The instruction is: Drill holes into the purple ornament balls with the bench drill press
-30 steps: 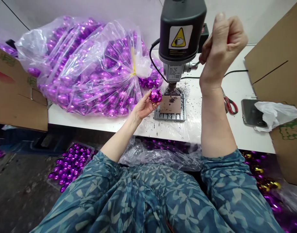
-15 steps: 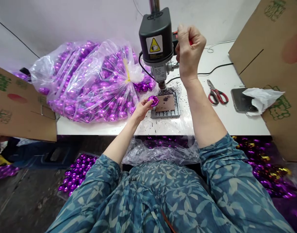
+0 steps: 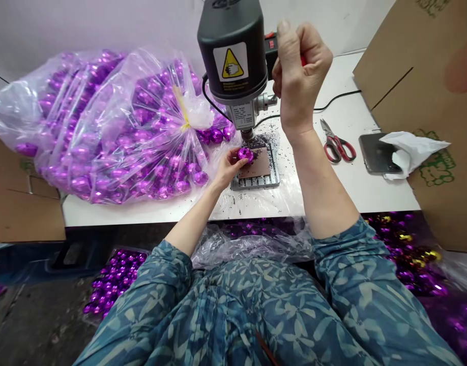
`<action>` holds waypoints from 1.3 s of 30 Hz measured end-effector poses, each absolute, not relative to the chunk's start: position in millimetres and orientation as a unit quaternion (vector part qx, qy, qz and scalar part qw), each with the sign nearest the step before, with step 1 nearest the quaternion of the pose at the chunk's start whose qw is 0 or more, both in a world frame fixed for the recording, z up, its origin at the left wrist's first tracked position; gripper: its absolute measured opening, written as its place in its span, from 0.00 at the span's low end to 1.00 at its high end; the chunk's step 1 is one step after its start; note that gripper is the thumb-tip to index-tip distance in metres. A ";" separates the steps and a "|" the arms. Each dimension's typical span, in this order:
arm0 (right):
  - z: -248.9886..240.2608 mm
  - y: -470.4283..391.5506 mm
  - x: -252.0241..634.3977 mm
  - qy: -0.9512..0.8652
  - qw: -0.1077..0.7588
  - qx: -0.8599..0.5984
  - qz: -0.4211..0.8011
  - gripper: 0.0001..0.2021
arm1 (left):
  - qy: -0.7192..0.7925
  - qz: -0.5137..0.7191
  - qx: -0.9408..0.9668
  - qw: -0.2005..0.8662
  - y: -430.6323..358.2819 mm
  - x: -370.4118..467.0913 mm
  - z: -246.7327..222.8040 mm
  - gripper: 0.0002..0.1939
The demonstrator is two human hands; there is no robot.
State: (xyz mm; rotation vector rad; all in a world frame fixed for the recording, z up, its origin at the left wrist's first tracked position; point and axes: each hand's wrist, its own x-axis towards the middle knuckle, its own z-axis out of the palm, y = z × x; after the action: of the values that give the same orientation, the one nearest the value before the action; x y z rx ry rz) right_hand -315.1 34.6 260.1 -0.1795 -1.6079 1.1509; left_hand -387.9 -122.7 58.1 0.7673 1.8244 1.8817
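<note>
Between thumb and fingers my left hand (image 3: 230,166) pinches a shiny purple faceted ball (image 3: 245,154). The ball is right below the chuck (image 3: 247,135) of a small bench drill press (image 3: 233,56); whether the bit touches it I cannot make out. Under it a brown board (image 3: 258,165) lies on the grey slotted base plate (image 3: 273,178), with dark shavings scattered about. Raised to the right of the drill head, my right hand (image 3: 304,76) is wrapped round a handle whose red end shows a little between the fingers.
A tied clear bag (image 3: 115,137) of purple balls fills the table's left. Red-handled scissors (image 3: 338,145), a dark phone (image 3: 378,152) and crumpled white tissue (image 3: 412,150) lie at right. Cardboard boxes (image 3: 420,61) flank the table. A tray of purple balls (image 3: 115,279) sits low at left.
My left hand has brought the ball in under the chuck and turned it, so a different side shows. My right hand stays on the handle. The view has shifted slightly.
</note>
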 end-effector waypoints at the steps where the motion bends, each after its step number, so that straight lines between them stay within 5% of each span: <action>1: 261.0 32.9 -313.7 -0.675 0.549 -0.074 0.487 0.22 | 0.657 0.669 0.280 0.206 -121.5 -386.9 58.8 0.30; 13: 265.2 26.4 -310.1 -0.643 0.578 -0.059 0.499 0.21 | 0.741 0.554 0.373 0.067 -115.4 -368.3 63.3 0.29; 18: 259.5 30.6 -310.5 -0.629 0.600 -0.016 0.495 0.19 | 0.720 0.580 0.366 0.108 -109.7 -369.2 56.9 0.30; 25: 246.6 21.8 -304.4 -0.597 0.663 0.011 0.452 0.34 | 0.693 0.606 0.370 0.121 -106.1 -371.5 45.7 0.32; 39: 225.1 10.5 -292.4 -0.564 0.679 -0.008 0.470 0.35 | 0.693 0.602 0.376 0.123 -108.6 -370.9 42.8 0.31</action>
State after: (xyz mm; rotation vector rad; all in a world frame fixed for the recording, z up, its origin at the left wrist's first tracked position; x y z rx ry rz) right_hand -292.4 10.5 225.1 -0.0187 -1.2659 1.0565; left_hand -370.9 -108.6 42.8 1.0976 2.0220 1.7573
